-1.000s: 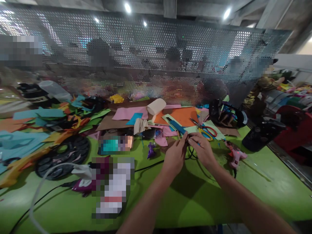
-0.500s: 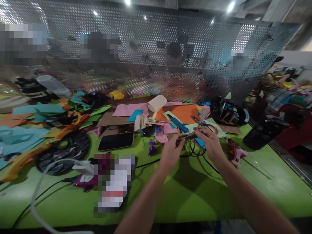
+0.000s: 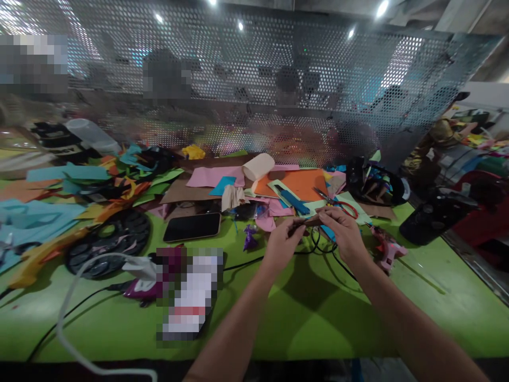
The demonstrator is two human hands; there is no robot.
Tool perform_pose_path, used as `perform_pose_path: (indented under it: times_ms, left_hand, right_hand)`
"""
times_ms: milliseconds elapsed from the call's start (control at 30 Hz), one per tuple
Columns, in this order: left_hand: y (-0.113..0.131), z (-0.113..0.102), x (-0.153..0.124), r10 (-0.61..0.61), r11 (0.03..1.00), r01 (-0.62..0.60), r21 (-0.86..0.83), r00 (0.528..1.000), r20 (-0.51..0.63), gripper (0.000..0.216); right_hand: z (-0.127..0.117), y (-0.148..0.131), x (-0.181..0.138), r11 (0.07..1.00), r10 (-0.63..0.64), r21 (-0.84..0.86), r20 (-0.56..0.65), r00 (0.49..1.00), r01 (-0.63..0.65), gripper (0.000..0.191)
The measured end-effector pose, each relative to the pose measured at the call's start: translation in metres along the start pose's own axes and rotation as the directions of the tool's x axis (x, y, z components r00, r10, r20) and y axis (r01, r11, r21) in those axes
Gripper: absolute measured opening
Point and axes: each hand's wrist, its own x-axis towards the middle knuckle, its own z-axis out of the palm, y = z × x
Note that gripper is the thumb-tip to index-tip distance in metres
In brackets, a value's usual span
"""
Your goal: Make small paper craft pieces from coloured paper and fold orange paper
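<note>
My left hand and my right hand are raised a little above the green table, both pinching a thin brown strip between their fingertips, one hand at each end. A black cable loops on the table right under them. Just beyond my hands lie red-and-yellow-handled scissors, a blue strip and an orange sheet. A pink glue gun lies to the right of my right hand.
Coloured paper scraps cover the left of the table, with a black round tray, a phone and a white cable. A paper roll and black items stand near the perforated metal screen.
Both hands have lifted slightly off the table with the brown strip, now held stretched between them. The view has shifted slightly.
</note>
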Motion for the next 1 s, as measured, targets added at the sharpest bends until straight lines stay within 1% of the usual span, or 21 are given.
perform_pose_path:
  times_ms: [67, 133, 300, 500, 600, 800, 900, 1000]
  left_hand:
    - [-0.001, 0.002, 0.001, -0.056, 0.992, 0.057, -0.117, 0.998, 0.009, 0.025]
    - [0.0, 0.002, 0.002, -0.103, 0.976, 0.101, -0.194, 0.995, -0.001, 0.024]
    - [0.005, 0.0, 0.001, -0.174, 0.942, 0.162, -0.294, 0.985, -0.015, 0.022]
    - [0.01, -0.002, 0.001, -0.198, 0.931, 0.182, -0.317, 0.98, -0.019, 0.02]
    - [0.011, -0.002, 0.001, -0.208, 0.931, 0.197, -0.308, 0.978, -0.003, 0.021]
    - [0.015, -0.003, 0.0, -0.221, 0.916, 0.225, -0.331, 0.974, 0.051, 0.026]
    - [0.015, -0.004, -0.001, -0.206, 0.923, 0.205, -0.327, 0.978, 0.033, 0.027]
    - [0.012, -0.005, 0.0, -0.174, 0.93, 0.166, -0.328, 0.985, 0.006, 0.033]
  right_hand:
    - [0.001, -0.001, -0.001, 1.0, 0.005, -0.003, 0.021, 1.0, -0.005, 0.022]
    - [0.001, -0.002, -0.002, 1.0, 0.013, -0.01, 0.028, 1.0, -0.013, 0.023]
    - [0.002, -0.003, -0.003, 1.0, -0.015, -0.022, 0.038, 0.999, 0.016, 0.024]
    - [0.002, -0.003, -0.004, 0.998, -0.036, -0.042, 0.025, 0.999, 0.037, 0.02]
    - [0.003, -0.002, -0.004, 0.998, -0.05, -0.038, -0.002, 0.999, 0.05, 0.017]
    - [0.002, -0.001, -0.005, 0.997, -0.071, -0.035, -0.01, 0.997, 0.07, 0.016]
    - [0.001, -0.001, -0.004, 0.998, -0.048, -0.044, -0.034, 0.998, 0.046, 0.014]
    - [0.0, -0.001, -0.003, 0.999, -0.012, -0.038, -0.062, 0.998, 0.01, 0.014]
